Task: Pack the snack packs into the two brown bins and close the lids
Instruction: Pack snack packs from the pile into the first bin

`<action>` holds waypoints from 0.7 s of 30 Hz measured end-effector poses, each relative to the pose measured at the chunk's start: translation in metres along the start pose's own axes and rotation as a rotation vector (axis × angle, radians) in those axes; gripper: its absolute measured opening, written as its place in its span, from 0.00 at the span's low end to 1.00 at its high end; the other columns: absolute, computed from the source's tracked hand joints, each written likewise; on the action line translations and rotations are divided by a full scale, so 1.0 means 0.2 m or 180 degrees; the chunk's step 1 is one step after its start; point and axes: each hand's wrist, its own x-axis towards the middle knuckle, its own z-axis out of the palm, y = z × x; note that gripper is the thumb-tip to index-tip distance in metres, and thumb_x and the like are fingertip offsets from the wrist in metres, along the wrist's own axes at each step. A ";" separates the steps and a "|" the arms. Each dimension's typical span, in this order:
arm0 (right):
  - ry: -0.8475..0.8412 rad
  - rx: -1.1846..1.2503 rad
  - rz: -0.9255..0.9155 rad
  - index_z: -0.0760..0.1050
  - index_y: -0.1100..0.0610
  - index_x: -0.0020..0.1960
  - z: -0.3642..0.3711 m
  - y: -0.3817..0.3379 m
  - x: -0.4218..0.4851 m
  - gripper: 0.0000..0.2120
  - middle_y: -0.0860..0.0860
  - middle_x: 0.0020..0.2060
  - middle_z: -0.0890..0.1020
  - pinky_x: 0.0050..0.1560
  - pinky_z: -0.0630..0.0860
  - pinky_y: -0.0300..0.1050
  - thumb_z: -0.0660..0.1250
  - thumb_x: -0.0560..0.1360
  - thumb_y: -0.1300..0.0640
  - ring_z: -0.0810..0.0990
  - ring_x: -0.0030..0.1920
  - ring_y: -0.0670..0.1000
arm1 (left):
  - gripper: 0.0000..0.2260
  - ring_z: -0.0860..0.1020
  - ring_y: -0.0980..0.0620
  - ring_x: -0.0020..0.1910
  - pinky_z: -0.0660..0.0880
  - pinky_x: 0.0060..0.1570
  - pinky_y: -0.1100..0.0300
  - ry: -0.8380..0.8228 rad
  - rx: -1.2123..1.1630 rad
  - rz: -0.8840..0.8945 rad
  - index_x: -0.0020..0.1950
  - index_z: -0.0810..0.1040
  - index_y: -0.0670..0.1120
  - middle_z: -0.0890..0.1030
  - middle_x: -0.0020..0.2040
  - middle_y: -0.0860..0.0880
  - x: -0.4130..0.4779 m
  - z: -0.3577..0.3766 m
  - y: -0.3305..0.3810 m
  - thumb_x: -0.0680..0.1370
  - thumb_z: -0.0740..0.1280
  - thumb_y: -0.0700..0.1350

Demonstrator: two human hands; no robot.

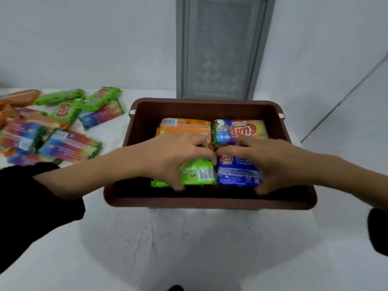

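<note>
White tabletop [189, 238] holds loose packs [52, 127] at left, near the bin [210, 201]. Inside it, the left hand [174, 152] curls its fingers round a green pack [197, 173], and a blue pack [237, 173] is gripped likewise by the right hand [264, 158]. Best seat both flat, edges touching, before fetching more.

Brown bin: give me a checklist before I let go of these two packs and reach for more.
1. Left hand grips green pack: ok.
2. Right hand grips blue pack: ok.
3. Both packs inside the bin walls: ok.
4. Back-row orange pack lies flat: ok.
5. All packs binned: not ok, loose packs remain on the table, left.
6. Lid and second bin within reach: cannot tell, neither is in view.
</note>
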 end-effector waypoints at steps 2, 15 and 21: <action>0.0081 -0.0280 -0.0014 0.42 0.42 0.75 0.06 -0.02 0.01 0.44 0.48 0.69 0.59 0.59 0.69 0.39 0.69 0.70 0.45 0.65 0.66 0.49 | 0.35 0.66 0.52 0.65 0.71 0.54 0.55 -0.0169 0.0183 -0.0031 0.69 0.63 0.57 0.65 0.68 0.53 0.04 0.06 0.00 0.65 0.74 0.49; -0.0028 -0.0644 0.0018 0.51 0.49 0.76 0.11 -0.05 0.15 0.33 0.52 0.72 0.60 0.70 0.64 0.47 0.65 0.76 0.56 0.61 0.71 0.53 | 0.30 0.71 0.46 0.64 0.72 0.60 0.50 -0.0250 0.0707 -0.0317 0.69 0.65 0.45 0.69 0.66 0.47 0.05 0.17 -0.01 0.71 0.71 0.51; 0.0013 -0.0641 0.0081 0.50 0.50 0.76 0.12 -0.08 0.13 0.34 0.53 0.73 0.58 0.68 0.68 0.47 0.65 0.76 0.55 0.59 0.72 0.53 | 0.30 0.71 0.47 0.64 0.72 0.60 0.52 -0.0212 0.0706 -0.0270 0.70 0.64 0.46 0.69 0.66 0.47 0.05 0.17 -0.02 0.71 0.71 0.52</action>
